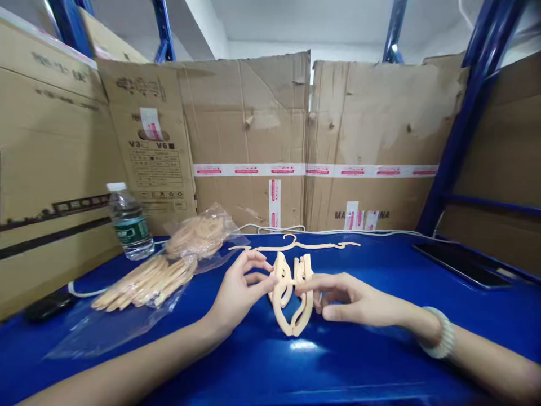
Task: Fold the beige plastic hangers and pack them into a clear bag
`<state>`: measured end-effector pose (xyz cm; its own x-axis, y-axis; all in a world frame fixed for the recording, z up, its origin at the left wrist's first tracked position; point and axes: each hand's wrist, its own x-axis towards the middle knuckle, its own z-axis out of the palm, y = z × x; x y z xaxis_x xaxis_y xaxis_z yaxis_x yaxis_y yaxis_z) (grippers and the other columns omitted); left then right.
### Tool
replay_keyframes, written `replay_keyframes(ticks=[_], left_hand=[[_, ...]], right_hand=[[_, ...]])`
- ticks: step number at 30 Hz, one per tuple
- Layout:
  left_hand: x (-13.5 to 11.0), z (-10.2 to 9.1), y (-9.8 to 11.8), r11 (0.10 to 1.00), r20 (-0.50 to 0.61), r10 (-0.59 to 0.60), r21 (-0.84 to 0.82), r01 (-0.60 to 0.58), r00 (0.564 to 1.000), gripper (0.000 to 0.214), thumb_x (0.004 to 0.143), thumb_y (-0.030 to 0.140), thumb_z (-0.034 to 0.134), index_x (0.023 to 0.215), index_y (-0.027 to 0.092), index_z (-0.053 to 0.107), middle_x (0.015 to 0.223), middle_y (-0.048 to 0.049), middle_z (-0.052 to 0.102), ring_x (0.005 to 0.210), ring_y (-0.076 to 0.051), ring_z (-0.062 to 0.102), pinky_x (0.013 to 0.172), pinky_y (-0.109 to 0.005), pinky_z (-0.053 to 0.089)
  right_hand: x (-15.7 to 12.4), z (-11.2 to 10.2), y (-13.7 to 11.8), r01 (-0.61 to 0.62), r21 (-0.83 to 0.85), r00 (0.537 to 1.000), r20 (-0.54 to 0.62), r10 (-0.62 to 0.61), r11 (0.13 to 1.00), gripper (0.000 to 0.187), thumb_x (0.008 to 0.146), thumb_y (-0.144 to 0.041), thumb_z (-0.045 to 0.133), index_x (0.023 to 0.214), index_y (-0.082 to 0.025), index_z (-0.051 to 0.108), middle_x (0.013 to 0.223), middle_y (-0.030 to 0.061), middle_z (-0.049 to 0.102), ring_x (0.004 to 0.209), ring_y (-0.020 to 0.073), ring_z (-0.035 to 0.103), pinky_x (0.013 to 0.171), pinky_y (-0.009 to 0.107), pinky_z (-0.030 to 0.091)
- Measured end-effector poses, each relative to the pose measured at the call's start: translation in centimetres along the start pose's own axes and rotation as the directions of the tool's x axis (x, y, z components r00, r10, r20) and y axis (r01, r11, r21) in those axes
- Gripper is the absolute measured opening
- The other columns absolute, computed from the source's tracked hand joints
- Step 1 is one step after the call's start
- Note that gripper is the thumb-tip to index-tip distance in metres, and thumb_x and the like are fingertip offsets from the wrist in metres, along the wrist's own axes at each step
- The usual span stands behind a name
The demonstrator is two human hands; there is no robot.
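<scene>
A pale beige folding hanger (291, 324) stands folded in front of me, its jointed arms bent inward into a leaf-like shape. My left hand (245, 282) pinches its left side between thumb and fingers. On the other side, my right hand (349, 298) has its index finger laid across the right arm, with other fingers curled partly out of sight behind it. Just beyond lies a second beige hanger (274, 248), spread out flat with its hook toward the back.
Clear plastic bags of beige hanger pieces (147, 282) and round coils (198, 234) lie left, near a water bottle (132, 225) and a black object (49, 306). A dark phone-like slab (460, 265) rests right. Cardboard (249, 135) walls the blue table (359, 361); a white cable runs along the back.
</scene>
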<state>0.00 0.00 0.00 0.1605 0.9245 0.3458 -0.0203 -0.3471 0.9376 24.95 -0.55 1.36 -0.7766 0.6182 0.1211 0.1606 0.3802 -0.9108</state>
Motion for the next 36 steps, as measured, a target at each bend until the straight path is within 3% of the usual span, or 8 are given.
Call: replay_keyframes(ticks=[5,8,11,16,25,33,36], left_hand=[[-0.3,0.1,0.5,0.997,0.146,0.037,0.067,-0.047,0.989,0.015,0.075,0.023,0.069,0.086,0.016,0.059,0.093,-0.0031,0.063,0.090,-0.017,0.064,0.081,-0.030,0.053],[-0.7,0.2,0.6,0.987,0.263,0.097,0.102,-0.128,0.960,0.011,0.076,0.021,0.067,0.086,0.016,0.066,0.107,-0.0076,0.061,0.106,-0.022,0.059,0.090,-0.035,0.052],[-0.9,0.2,0.5,0.983,0.305,0.107,0.111,-0.147,0.946,0.013,0.077,0.021,0.067,0.090,0.018,0.069,0.122,-0.0092,0.054,0.119,-0.025,0.051,0.094,-0.037,0.050],[-0.9,0.1,0.5,0.992,0.397,0.019,0.105,-0.066,0.917,0.026,0.078,0.022,0.066,0.104,0.021,0.067,0.128,-0.0090,0.051,0.115,-0.025,0.055,0.093,-0.039,0.051],[-0.5,0.2,0.4,0.993,0.292,-0.095,0.091,0.071,0.952,0.035,0.076,0.025,0.068,0.109,0.018,0.063,0.126,-0.0106,0.058,0.105,-0.025,0.062,0.092,-0.042,0.050],[-1.2,0.5,0.5,0.997,0.443,-0.063,0.070,0.036,0.894,0.049,0.079,0.018,0.064,0.126,0.017,0.052,0.109,-0.0087,0.068,0.101,-0.021,0.064,0.095,-0.039,0.049],[-1.4,0.5,0.7,0.990,0.458,-0.013,0.131,-0.053,0.889,0.049,0.080,0.017,0.062,0.128,0.019,0.053,0.119,-0.0092,0.064,0.103,-0.022,0.062,0.091,-0.037,0.051]], right_hand=[[-0.2,0.0,0.2,0.015,0.007,0.999,-0.031,-0.015,1.000,0.057,0.084,-0.039,0.064,0.135,-0.022,0.046,0.103,0.0061,0.060,0.081,0.0123,0.052,0.074,0.027,0.045],[-0.1,0.1,0.1,0.029,0.032,0.999,-0.023,-0.029,0.999,0.056,0.083,-0.035,0.066,0.134,-0.023,0.047,0.105,0.0058,0.059,0.081,0.0116,0.053,0.078,0.028,0.046],[-0.1,0.2,-0.2,0.045,0.038,0.999,-0.027,-0.044,0.998,0.058,0.081,-0.033,0.069,0.134,-0.025,0.047,0.117,0.0074,0.056,0.084,0.0121,0.054,0.083,0.031,0.048],[-0.2,0.1,-0.5,0.045,0.024,0.999,-0.023,-0.044,0.999,0.057,0.080,-0.032,0.069,0.133,-0.025,0.048,0.131,0.0101,0.049,0.088,0.0132,0.057,0.087,0.035,0.048],[-0.3,-0.3,0.4,0.102,-0.017,0.990,-0.092,-0.103,0.995,0.053,0.083,-0.028,0.066,0.133,-0.028,0.047,0.130,0.0088,0.052,0.104,0.0193,0.059,0.093,0.042,0.048],[-0.5,-0.3,-0.2,0.049,0.007,0.998,-0.029,-0.048,0.999,0.052,0.084,-0.030,0.065,0.133,-0.024,0.047,0.126,0.0101,0.057,0.107,0.0206,0.059,0.096,0.041,0.045],[-0.5,-0.4,0.0,0.016,0.045,1.000,-0.003,-0.016,0.999,0.053,0.084,-0.032,0.065,0.133,-0.022,0.047,0.121,0.0107,0.059,0.103,0.0204,0.060,0.093,0.041,0.046]])
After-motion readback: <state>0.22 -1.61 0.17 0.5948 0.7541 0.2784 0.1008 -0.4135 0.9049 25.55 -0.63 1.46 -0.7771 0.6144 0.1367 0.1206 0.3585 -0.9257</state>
